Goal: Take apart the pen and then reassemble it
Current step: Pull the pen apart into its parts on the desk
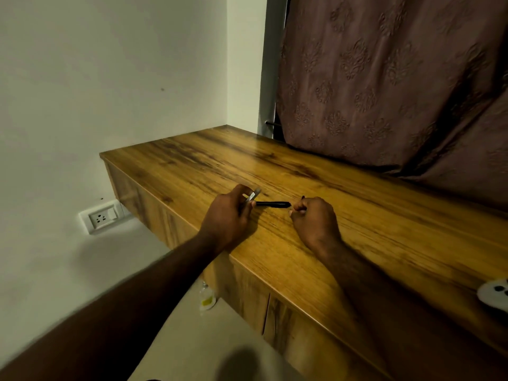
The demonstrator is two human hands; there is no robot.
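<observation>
A black pen barrel (pixel 272 204) lies level just above the wooden table (pixel 384 229), spanning the gap between my two hands. My left hand (pixel 229 215) is closed on its left end, and a silver-grey pen piece (pixel 253 196) sticks out above those fingers. My right hand (pixel 313 218) is closed with its fingertips pinched at the barrel's right tip; a thin dark piece (pixel 303 198) pokes up behind its knuckles. Whether the right fingers hold a separate small part is hidden.
A white device with dark buttons (pixel 494 292) rests at the table's right edge. A patterned brown curtain (pixel 384 78) hangs behind the table. A wall socket (pixel 101 217) sits at the lower left, and a small plastic bottle (pixel 207 298) lies on the floor by the cabinet.
</observation>
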